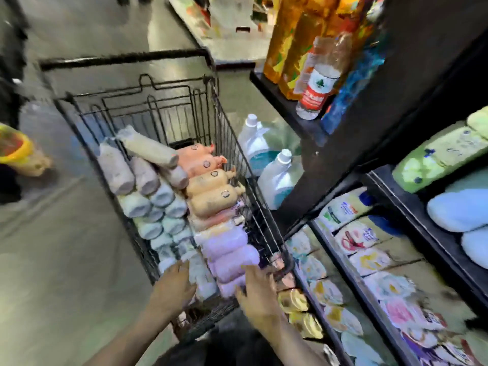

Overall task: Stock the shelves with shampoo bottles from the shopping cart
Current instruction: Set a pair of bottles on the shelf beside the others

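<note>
two bare hands reach into a black wire shopping cart (237, 159): left hand (173, 287) with fingers spread and relaxed, right hand (257, 291) resting on lilac shampoo bottles (227, 256) lying packed inside, beside dark shelves (343, 233).

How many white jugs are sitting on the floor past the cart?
2. One white jug stands farther off, right of the cart; the other is nearer, against the dark shelf end. More may be hidden behind that panel.
</note>
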Demonstrator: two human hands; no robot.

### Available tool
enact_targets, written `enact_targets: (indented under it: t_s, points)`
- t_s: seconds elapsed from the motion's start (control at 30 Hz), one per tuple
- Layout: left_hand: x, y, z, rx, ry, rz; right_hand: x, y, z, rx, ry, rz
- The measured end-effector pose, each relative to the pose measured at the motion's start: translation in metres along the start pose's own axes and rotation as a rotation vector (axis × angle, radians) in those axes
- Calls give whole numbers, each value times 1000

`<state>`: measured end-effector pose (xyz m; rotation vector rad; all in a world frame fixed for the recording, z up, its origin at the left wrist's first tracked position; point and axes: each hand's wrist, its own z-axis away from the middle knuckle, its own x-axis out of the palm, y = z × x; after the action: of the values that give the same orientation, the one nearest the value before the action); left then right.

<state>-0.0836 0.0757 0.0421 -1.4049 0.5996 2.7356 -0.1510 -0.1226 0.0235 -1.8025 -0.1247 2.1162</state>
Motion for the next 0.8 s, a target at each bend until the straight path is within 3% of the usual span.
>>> enact_targets:
  t_s: [0.13,0.23,0.37,0.47,0.57,0.7,0.8]
  points:
    - [12,-29,3,-119,11,70,30,-26,-21,-90,-251,-20]
    - [12,-29,-1,-71,100,121,55,-33,-37,-114,-447,-75]
    - [16,-26,-9,-116,125,56,79,-42,-62,-147,-612,-24]
    - [15,-27,-24,-184,82,245,75,-56,-93,-115,-659,-54]
    - [-12,-40,-48,-259,219,360,53,-81,-149,-119,-596,-192]
    - [-78,-78,-86,-332,516,425,1,-135,-241,-263,-237,-316]
    - [-132,-105,-119,-362,666,406,-29,-184,-309,-353,-90,-295]
